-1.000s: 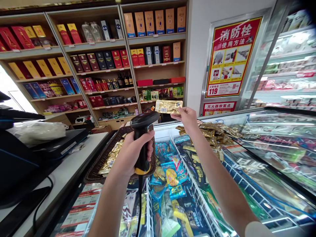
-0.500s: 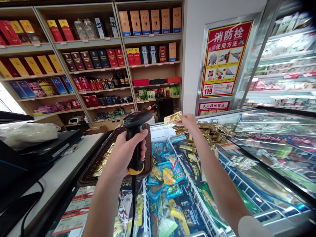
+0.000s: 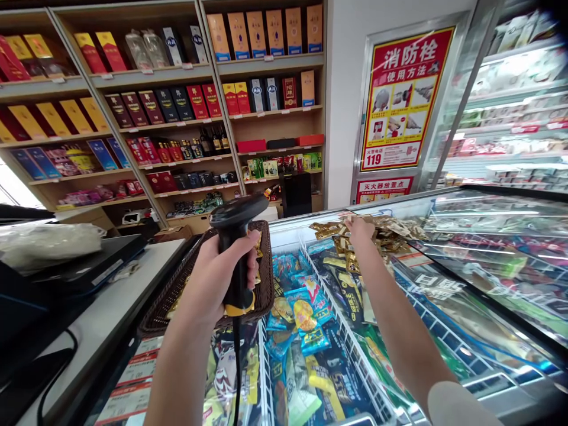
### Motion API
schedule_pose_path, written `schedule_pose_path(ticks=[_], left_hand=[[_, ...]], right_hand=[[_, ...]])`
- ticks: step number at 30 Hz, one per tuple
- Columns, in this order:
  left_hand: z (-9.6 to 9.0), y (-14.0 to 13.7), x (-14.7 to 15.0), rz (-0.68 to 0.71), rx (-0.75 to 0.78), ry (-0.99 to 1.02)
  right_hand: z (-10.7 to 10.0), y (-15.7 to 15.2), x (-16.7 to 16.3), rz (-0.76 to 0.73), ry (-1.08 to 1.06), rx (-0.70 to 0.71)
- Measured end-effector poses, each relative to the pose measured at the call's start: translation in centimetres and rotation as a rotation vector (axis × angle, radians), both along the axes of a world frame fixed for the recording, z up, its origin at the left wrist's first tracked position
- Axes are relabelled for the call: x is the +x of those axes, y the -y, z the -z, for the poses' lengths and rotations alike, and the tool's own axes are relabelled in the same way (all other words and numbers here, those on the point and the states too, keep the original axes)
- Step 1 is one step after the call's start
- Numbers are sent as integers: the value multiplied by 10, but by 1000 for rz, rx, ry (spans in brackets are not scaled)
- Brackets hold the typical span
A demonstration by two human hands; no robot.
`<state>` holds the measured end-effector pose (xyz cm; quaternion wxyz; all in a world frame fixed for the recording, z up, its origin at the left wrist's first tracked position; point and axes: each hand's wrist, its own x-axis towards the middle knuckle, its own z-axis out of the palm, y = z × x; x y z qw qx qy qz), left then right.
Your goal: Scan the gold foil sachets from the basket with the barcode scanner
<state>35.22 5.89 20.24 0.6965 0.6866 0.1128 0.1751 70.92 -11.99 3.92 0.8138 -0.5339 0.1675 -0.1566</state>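
Observation:
My left hand (image 3: 231, 266) grips a black barcode scanner (image 3: 239, 260) with a yellow base, its cable hanging down. Beneath and behind the scanner, a brown woven basket (image 3: 265, 278) holds gold packets (image 3: 177, 296). My right hand (image 3: 361, 229) reaches across the freezer to a heap of gold packets (image 3: 393, 231) at its far edge. Its fingertips are among the packets; I cannot make out whether they are closed on one.
Below me, white wire dividers (image 3: 328, 296) separate blue snack bags (image 3: 306, 313) and dark packages in the freezer. A sliding glass lid (image 3: 483, 254) is on the right. At left is a counter (image 3: 155, 260); shelves of boxes (image 3: 190, 106) stand behind.
My right hand has moved right and slightly down onto the heap. The gold packet it held up is no longer distinguishable. My left hand and the scanner have shifted slightly left in view.

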Motion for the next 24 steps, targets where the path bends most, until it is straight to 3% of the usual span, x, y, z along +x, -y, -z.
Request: schedule_pose_path(ticks=[4, 7, 11, 14, 16, 20, 24], left_hand=[[-1, -4, -2, -4, 10, 31], [-3, -8, -5, -21, 4, 58], [-6, -13, -9, -42, 0, 78], [-8, -16, -12, -47, 3, 89], [-8, -18, -14, -48, 8, 95], [-8, -21, -17, -47, 28, 131], [-9, -21, -19, -49, 31, 150]], right_hand=[[-21, -24, -11, -123, 15, 34], [-42, -55, -41, -367, 118, -102], [-48, -109, -107, -769, 428, -646], [-33, -147, -152, -962, 752, -1092], [-21, -166, -169, -1036, 871, -1260], [-8, -186, -177, -1071, 888, -1343], [-6, -189, -176, -1154, 828, -1263]])
